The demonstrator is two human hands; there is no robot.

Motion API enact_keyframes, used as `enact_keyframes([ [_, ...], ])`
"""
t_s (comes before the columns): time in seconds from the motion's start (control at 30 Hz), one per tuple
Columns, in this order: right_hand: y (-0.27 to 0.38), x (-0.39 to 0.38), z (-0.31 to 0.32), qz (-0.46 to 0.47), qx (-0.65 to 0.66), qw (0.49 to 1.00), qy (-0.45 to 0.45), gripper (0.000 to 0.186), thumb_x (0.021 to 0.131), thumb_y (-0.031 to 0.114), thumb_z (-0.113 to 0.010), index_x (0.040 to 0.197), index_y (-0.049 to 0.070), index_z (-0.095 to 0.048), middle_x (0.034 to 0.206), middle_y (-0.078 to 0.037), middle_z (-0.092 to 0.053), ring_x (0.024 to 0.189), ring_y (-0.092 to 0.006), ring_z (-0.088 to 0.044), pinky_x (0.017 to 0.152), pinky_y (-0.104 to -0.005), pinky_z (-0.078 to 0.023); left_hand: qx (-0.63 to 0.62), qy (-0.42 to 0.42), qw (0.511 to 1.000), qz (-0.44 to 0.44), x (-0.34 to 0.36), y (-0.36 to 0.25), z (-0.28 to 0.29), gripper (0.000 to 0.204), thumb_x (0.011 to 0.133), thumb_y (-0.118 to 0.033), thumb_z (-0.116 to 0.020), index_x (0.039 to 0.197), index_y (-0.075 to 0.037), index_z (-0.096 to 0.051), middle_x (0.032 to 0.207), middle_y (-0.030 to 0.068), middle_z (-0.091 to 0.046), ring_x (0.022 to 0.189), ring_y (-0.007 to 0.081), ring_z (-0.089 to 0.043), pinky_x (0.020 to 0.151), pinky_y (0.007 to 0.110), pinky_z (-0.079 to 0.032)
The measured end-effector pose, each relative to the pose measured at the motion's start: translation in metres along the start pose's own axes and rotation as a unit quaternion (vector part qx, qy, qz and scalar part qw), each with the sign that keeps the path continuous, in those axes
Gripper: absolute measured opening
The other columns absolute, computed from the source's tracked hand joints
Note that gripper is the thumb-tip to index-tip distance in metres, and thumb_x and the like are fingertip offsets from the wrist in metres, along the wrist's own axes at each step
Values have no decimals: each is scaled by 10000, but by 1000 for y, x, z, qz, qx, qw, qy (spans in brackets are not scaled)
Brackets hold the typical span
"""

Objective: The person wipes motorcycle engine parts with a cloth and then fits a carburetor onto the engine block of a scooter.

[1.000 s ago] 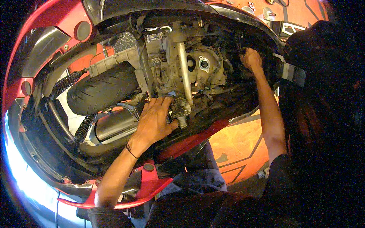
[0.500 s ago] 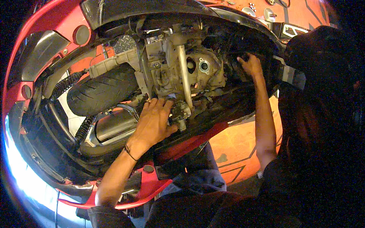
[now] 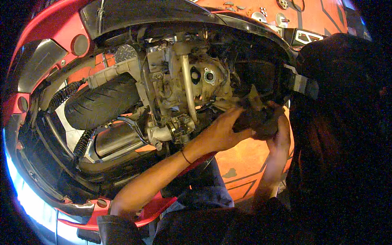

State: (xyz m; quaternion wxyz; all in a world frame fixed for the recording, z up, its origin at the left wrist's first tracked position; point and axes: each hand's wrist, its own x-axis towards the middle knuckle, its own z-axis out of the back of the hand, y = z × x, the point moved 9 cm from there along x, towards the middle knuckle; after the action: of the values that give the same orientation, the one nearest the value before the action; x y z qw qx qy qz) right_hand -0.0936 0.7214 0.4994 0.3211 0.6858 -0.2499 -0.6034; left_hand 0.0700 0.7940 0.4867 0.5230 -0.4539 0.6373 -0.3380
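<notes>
A dark, crumpled rag (image 3: 258, 121) is held between my two hands at the right end of the opened scooter body. My left hand (image 3: 228, 128) grips it from the left, thumb on its near side. My right hand (image 3: 280, 126), slightly blurred, closes on it from the right. To the left of the rag lies the exposed engine (image 3: 210, 92), grimy, with a round port (image 3: 210, 76) facing up. A bright metal tube (image 3: 187, 83) runs across it toward a throttle body (image 3: 179, 130) near my left forearm.
A rear tyre (image 3: 104, 100) lies between two coil shocks (image 3: 65, 96) at the left, beside a silver muffler (image 3: 118, 141). Red and black fairing (image 3: 69, 32) curves around the opening. Metal parts (image 3: 281, 19) lie on the orange floor (image 3: 245, 163) at the far right.
My left hand has left the throttle body and moved right to the rag. My right hand has come nearer from inside the dark cavity, and the rag now shows between both hands.
</notes>
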Motion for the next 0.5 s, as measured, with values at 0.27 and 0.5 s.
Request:
enact_keyframes([
  [0.27,-33,-17,18,-119,47,992,3,485,825,247,-660,1229,15,-528,1149,-133,-606,1021,-231,-585,910,-352,-449,38,-65,984,-162,-24,-27,-41,381,716,-57,-625,1068,43,-517,1114,219,-560,1088,343,-530,920,434,-422],
  [0.5,-6,61,-93,208,-643,727,121,353,818,127,-612,1136,-20,-563,1091,-222,-598,1012,-368,-573,889,-401,-455,303,84,948,49,-75,26,-31,421,739,-125,-544,1124,36,-487,1055,187,-574,1002,335,-539,830,435,-428],
])
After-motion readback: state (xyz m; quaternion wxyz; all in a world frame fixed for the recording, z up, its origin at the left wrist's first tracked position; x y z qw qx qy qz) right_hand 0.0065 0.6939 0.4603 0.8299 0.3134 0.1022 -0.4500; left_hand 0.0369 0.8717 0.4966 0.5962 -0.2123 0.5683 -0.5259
